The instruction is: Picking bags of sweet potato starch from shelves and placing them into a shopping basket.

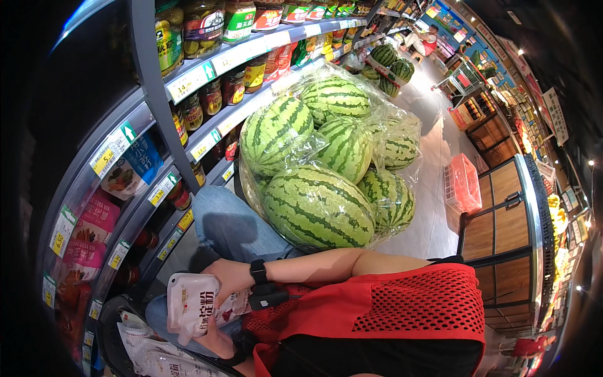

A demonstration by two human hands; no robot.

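A white plastic pouch (191, 301) with dark red writing is held low in front of my body. My right hand (231, 280), with a black band on its wrist, grips its upper side in the picture. My left hand (214, 341) holds the opposite side, thumb on the printed face. More white packaging (238, 304) shows between my hands; whether it is a second pouch I cannot tell. Below my hands a black basket (110, 330) holds several similar white pouches (172, 360). My jeans-clad knee (226, 217) is bent beside the shelves.
Shelves (155, 106) with price tags carry jars (202, 28) and bagged goods (132, 165). Watermelons (320, 207) under clear plastic stand beside my knee. Farther off are more watermelons (386, 56), a pink basket (461, 184), a shopping cart (464, 77), wooden display units (504, 207) and a seated person (424, 40).
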